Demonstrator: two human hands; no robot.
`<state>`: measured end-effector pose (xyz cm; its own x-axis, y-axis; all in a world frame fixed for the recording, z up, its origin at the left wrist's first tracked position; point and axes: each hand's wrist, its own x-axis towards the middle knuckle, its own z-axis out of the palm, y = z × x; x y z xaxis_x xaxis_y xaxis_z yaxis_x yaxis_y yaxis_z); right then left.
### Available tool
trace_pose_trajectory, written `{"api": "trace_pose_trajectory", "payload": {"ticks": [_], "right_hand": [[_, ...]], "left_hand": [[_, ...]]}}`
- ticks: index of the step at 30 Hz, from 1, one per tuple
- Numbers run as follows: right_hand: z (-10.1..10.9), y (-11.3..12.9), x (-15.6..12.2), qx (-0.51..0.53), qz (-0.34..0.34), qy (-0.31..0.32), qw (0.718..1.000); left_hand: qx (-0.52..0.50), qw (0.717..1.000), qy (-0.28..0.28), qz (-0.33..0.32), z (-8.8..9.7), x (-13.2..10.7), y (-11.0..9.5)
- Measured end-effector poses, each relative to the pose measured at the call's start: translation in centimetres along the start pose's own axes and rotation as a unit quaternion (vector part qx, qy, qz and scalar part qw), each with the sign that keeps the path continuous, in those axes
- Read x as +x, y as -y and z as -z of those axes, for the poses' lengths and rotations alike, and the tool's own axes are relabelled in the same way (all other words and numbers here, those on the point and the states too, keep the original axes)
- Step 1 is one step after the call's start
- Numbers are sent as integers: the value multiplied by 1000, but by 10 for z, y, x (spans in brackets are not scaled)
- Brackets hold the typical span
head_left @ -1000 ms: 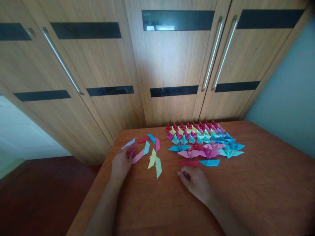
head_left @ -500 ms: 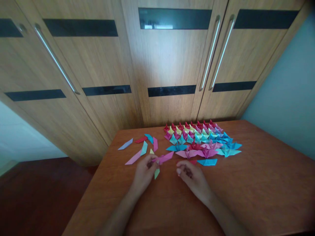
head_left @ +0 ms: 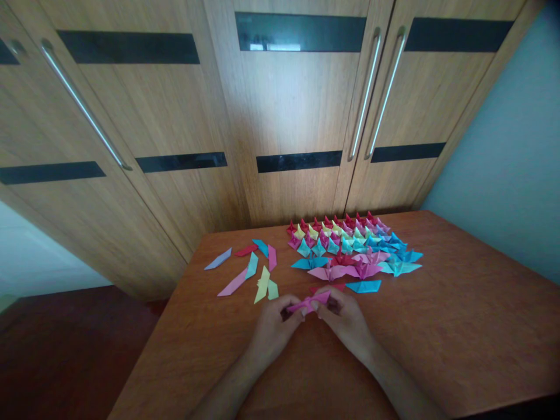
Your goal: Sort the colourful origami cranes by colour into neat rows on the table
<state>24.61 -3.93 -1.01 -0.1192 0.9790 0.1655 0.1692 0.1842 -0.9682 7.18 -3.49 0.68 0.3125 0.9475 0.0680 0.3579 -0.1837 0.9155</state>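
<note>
A pink folded paper piece (head_left: 308,303), an origami crane with its body still narrow, is held low over the table between both hands. My left hand (head_left: 280,319) pinches its left end between thumb and fingers. At the other end, my right hand (head_left: 342,315) grips it the same way, thumb in front. Just behind my right hand lie a red folded strip (head_left: 326,288), partly hidden by the fingers, and a blue folded strip (head_left: 364,286). Beyond my left hand rest a yellow folded strip (head_left: 262,284) and a pale green one (head_left: 272,289).
Rows of finished paper cranes (head_left: 345,245) in several colours stand at the back of the wooden table (head_left: 459,303). More flat folded strips, among them a pink one (head_left: 233,282) and a lavender one (head_left: 218,258), lie at the left. Behind the table rises a wooden wardrobe (head_left: 301,105).
My left hand has carried the pink paper right and nearer to me, uncovering the yellow and green strips. My right hand has closed on its other end. The view has shifted slightly.
</note>
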Motion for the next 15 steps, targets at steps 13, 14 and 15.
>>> {"api": "trace_pose_trajectory", "payload": {"ticks": [13,14,15], "right_hand": [[106,-19,-23,2,-58,-239,969],[121,-23,-26,-22,-63,-256,964],[137,-28,-28,-65,-65,-273,958]], "left_hand": [[66,997,-30,-5,11,-1,4],[71,997,-29,-5,12,-1,5],[74,997,-27,-4,12,-1,5]]}}
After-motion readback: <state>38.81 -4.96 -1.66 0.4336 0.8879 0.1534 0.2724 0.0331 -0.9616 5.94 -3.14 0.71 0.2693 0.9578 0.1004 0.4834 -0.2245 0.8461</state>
